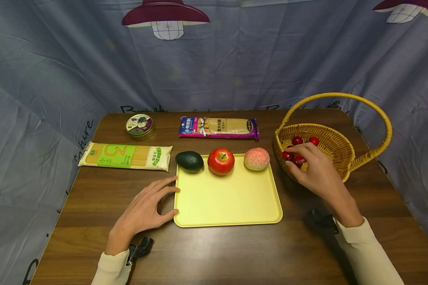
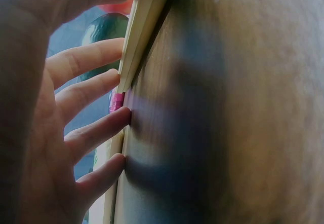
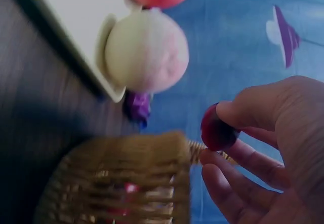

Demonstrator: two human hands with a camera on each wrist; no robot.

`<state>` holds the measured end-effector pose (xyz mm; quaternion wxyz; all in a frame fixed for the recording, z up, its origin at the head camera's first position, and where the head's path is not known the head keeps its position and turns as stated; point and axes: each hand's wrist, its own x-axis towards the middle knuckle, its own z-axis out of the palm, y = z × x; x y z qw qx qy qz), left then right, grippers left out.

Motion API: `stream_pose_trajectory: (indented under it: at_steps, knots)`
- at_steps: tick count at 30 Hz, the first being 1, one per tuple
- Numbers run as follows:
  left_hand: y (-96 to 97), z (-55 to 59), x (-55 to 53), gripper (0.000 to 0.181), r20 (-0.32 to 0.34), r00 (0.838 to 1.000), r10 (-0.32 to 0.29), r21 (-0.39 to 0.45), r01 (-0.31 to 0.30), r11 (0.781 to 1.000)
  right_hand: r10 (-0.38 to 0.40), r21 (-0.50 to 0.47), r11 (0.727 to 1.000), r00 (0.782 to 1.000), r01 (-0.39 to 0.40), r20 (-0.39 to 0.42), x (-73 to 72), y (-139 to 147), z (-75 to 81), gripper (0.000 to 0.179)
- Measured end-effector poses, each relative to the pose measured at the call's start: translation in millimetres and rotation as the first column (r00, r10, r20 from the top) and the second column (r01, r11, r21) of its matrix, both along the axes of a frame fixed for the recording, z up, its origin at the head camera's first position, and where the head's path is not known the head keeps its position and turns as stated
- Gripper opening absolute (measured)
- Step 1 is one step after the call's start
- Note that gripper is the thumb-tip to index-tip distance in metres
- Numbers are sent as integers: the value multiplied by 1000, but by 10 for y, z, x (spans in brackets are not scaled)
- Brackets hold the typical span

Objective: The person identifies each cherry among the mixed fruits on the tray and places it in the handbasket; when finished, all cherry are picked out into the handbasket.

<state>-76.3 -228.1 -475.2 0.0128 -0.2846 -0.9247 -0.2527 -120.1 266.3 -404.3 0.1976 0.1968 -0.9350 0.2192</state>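
My right hand [image 1: 315, 168] is over the left side of the wicker basket [image 1: 337, 144]. Between its thumb and fingers it pinches a dark red cherry [image 3: 215, 125], in the right wrist view held above the basket's rim. Several more cherries [image 1: 314, 141] lie in the basket. My left hand [image 1: 140, 209] has its fingers spread, and its fingertips touch the left edge of the yellow tray [image 1: 228, 202]. Along the tray's far side sit an avocado [image 1: 190, 161], a red apple [image 1: 221, 161] and a pink peach [image 1: 256, 159].
A pack of pasta with a green label [image 1: 125, 155] lies left of the tray. Behind the tray is a purple-ended noodle pack [image 1: 221, 128], with a round tin [image 1: 140, 126] at the back left. The basket's tall handle [image 1: 388, 130] arches up on the right.
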Motion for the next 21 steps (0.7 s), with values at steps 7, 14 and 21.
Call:
stream_pose_trajectory:
  at_steps: [7, 14, 21]
  knots:
    - [0, 3, 1, 54, -5, 1000, 2, -1, -2, 1000, -59, 8, 998, 997, 59, -49, -42, 191, -54, 45]
    - [-4, 1, 3, 55, -4, 1000, 3, -3, -3, 1000, -102, 22, 995, 995, 102, -21, -111, 386, -110, 44]
    - [-2, -1, -2, 54, -10, 1000, -1, -1, 1, 1000, -145, 44, 989, 988, 143, 52, -200, 566, -190, 41]
